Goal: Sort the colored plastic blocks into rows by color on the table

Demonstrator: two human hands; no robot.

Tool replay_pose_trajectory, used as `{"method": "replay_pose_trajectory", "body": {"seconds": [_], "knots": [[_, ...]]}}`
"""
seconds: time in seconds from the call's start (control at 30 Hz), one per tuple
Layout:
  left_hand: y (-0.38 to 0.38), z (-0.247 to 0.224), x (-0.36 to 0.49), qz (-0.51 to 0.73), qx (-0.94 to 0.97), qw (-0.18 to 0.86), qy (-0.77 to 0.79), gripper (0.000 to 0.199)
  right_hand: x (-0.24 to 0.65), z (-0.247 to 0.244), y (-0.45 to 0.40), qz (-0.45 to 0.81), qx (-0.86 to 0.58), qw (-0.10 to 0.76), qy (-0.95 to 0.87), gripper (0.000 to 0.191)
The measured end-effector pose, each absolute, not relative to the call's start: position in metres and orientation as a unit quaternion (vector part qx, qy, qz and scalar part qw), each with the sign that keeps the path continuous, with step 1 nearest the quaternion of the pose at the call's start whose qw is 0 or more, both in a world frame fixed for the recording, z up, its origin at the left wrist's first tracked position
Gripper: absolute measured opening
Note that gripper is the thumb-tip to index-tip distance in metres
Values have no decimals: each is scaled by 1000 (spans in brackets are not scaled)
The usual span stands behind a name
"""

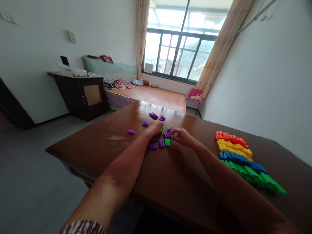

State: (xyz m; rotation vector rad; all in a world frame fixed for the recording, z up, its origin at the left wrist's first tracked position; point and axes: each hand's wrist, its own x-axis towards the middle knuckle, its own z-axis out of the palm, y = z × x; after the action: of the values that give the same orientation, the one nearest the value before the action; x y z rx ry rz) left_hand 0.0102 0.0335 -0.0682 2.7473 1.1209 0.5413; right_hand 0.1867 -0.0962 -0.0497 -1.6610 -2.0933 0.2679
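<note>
Small ribbed plastic pieces, mostly purple, lie loosely grouped in the middle of the brown table [156, 178]. My left hand [156, 126] reaches in among them with its fingers curled down around a green plastic piece [162, 127], partly hidden by the fingers. To its right, my right hand [183, 136] has its thumb and fingers drawn together at the edge of a purple cluster [167, 135]; what they pinch is too small to make out. Just below the hands are a green pair [167, 142] and purple pieces [162, 144]. One purple piece [131, 132] lies apart at the left.
Rows of joined red [230, 138], yellow [234, 148], blue [243, 162] and green pieces [254, 175] lie on the table's right side. Beyond the table are a bed [156, 94], a pink chair [195, 94] and a dark cabinet [73, 94].
</note>
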Motion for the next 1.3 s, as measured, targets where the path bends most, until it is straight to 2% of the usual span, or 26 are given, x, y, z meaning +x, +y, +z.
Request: {"method": "replay_pose_trajectory", "body": {"seconds": [0.23, 0.37, 0.47, 0.6, 0.7, 0.87, 0.97, 1.13, 1.3], "knots": [[12, -45, 20, 221, 911, 119, 327, 35, 161, -51, -130, -2, -520, 121, -846, 48], [-3, -38, 29, 197, 933, 119, 277, 32, 171, -43, -150, -32, -618, 59, -783, 30], [-20, -36, 41, 177, 949, 108, 239, 34, 194, -42, -175, -16, -693, 32, -720, 27], [-58, -34, 60, 158, 972, 111, 136, 38, 237, -46, -216, 40, -746, 99, -657, 34], [-89, -33, 69, 148, 978, 113, 94, 36, 264, -50, -242, 57, -766, 157, -621, 26], [-109, -33, 73, 108, 983, 80, 129, 32, 281, -56, -260, 64, -735, 183, -650, 14], [-109, -34, 68, 73, 980, 55, 178, 34, 285, -58, -259, 73, -709, 214, -667, 16], [-116, -40, 64, 48, 977, 42, 202, 42, 289, -60, -252, 103, -693, 200, -685, 30], [-129, -49, 84, 66, 982, 70, 164, 43, 277, -62, -249, 95, -690, 188, -693, 22]]}}
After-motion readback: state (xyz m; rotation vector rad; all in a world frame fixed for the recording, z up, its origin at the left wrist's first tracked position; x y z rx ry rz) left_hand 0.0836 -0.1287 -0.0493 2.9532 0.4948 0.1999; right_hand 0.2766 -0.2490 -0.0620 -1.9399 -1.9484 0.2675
